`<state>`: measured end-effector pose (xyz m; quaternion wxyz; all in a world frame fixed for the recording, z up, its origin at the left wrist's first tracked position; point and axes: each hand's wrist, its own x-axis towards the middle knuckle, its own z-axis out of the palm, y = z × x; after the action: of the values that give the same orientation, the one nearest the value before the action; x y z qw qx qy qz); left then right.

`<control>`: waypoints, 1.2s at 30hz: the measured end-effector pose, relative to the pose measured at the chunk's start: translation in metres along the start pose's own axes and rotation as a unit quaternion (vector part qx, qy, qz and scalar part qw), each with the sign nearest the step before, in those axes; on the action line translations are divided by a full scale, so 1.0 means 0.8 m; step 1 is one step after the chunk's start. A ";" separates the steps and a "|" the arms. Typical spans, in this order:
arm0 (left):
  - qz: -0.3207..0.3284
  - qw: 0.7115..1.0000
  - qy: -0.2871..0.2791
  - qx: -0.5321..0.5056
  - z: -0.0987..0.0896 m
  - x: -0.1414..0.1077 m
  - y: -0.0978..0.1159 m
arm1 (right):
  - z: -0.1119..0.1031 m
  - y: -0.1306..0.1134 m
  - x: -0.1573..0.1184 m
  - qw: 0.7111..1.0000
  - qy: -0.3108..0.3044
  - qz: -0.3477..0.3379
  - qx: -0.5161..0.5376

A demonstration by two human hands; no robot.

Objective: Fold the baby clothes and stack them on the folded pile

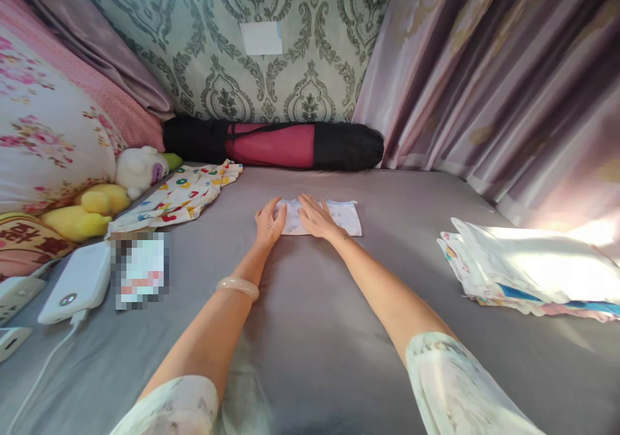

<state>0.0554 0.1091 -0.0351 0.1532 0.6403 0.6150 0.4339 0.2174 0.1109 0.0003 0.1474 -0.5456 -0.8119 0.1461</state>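
Note:
A small folded white cloth (347,217) with a faint bluish pattern lies flat on the grey bed sheet (310,306), straight ahead of me. My left hand (271,221) rests at the cloth's left edge, fingers stretched out and the thumb apart. Across the cloth's middle lies my right hand (317,217), flat with its fingers extended, covering part of the fabric. Neither hand grips anything. A pale bangle (238,286) circles my left forearm.
To the right is a stack of folded cloths (527,264). A patterned cloth (186,193), plush toys (99,206) and a white power bank (77,283) with a cable lie left. A black and red roll bag (274,144) sits against the wall.

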 end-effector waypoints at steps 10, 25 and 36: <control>0.113 0.969 -0.132 0.175 0.010 -0.006 0.004 | 0.010 0.028 -0.020 0.996 0.000 -0.038 -0.079; 0.091 0.943 -0.194 0.255 0.005 -0.006 0.011 | -0.011 0.049 -0.028 0.997 0.014 -0.003 -0.080; 0.092 0.939 -0.202 0.264 0.005 -0.006 0.012 | 0.001 0.075 -0.038 0.994 -0.002 0.028 -0.106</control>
<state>0.0651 0.1041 -0.0324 0.0590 0.7856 0.6021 0.1298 0.2786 0.1038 -0.0264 0.0835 -0.5804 -0.8075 0.0643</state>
